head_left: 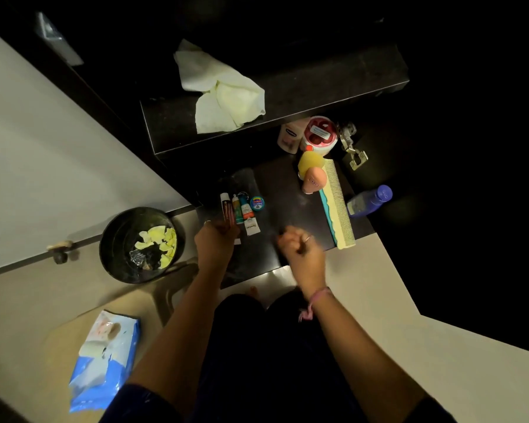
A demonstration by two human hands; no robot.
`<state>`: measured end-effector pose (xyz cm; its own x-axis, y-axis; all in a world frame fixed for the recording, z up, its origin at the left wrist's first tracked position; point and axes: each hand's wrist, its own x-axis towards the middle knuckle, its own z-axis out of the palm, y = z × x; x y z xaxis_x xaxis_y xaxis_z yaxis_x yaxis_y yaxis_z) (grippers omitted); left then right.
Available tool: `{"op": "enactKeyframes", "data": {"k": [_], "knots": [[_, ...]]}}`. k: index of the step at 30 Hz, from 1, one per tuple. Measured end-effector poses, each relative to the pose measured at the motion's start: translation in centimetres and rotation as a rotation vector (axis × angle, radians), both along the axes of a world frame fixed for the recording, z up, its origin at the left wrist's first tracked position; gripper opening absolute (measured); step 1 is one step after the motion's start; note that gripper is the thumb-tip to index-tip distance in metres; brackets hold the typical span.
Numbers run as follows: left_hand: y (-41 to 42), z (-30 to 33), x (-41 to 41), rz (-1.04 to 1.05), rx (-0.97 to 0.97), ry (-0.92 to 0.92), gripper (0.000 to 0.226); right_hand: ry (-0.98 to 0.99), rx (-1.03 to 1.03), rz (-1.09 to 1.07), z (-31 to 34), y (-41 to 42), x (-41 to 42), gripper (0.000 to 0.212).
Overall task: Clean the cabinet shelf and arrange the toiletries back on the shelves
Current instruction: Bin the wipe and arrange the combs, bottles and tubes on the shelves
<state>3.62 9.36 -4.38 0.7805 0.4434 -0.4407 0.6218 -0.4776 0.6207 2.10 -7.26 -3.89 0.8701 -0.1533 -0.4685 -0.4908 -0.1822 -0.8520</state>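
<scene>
The left hand (pixel 216 239) was closed around a thin dark-red tube (pixel 227 213), its fingers clamped on the lower end, apparently setting it beside the row of small tubes (pixel 241 209) and the little round tin (pixel 257 203) on the lower shelf (pixel 287 190). The right hand (pixel 300 245) was curled into a loose fist just above the shelf's front edge; whether it held anything could not be told. The comb (pixel 338 206), sponges (pixel 310 170) and jar (pixel 320 134) sat grouped at the right, while the wiping cloth (pixel 220 90) lay on the upper shelf (pixel 333 77), suggesting restocking was under way.
</scene>
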Motion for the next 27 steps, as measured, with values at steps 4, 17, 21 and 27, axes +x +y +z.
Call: {"op": "enactKeyframes", "data": {"k": [4,17,21,27], "knots": [[-1.9,2.0,-0.1,0.023,-0.253,-0.039,0.019,0.203,0.321,0.055,2.3,1.1,-2.6,0.029],[-5.7,2.5,0.9,-0.107,-0.178,-0.075,0.023,0.203,0.603,-0.697,2.6,-5.3,-1.1,0.007],[-2.2,1.0,1.1,-0.098,0.001,-0.080,0.022,0.187,0.556,-0.805,1.3,-6.0,1.6,0.006],[-0.4,-0.3,1.2,-0.085,0.038,-0.120,0.022,0.118,0.504,-0.905,0.3,-4.6,4.2,0.003]]}}
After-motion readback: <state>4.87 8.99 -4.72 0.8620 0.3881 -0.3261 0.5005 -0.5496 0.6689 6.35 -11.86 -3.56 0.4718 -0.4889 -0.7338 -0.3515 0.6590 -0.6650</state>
